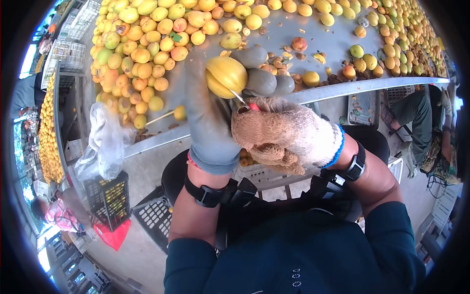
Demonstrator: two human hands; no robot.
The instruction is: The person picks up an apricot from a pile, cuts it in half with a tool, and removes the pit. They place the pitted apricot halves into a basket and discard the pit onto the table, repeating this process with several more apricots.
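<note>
My left hand [209, 120], in a grey coated glove, is closed around a yellow apricot [226, 74]. A dark seam line runs down the fruit. Close beside it my right hand [286, 130], in a brown-stained knit glove with a blue cuff edge, grips a small knife [238, 96]. Its thin blade touches the lower side of the apricot, and a bit of red shows at the grip. Most of the handle is hidden in the glove. Both hands are over the near edge of the metal table [274, 34].
Piled apricots [142, 54] cover the table's left side, and more apricots [391, 34] lie at the right. Loose pits [279, 63] are scattered beyond my hands. A clear plastic bag [100, 142] hangs at the left edge above a black crate [108, 198]. Another person [58, 213] is at far left.
</note>
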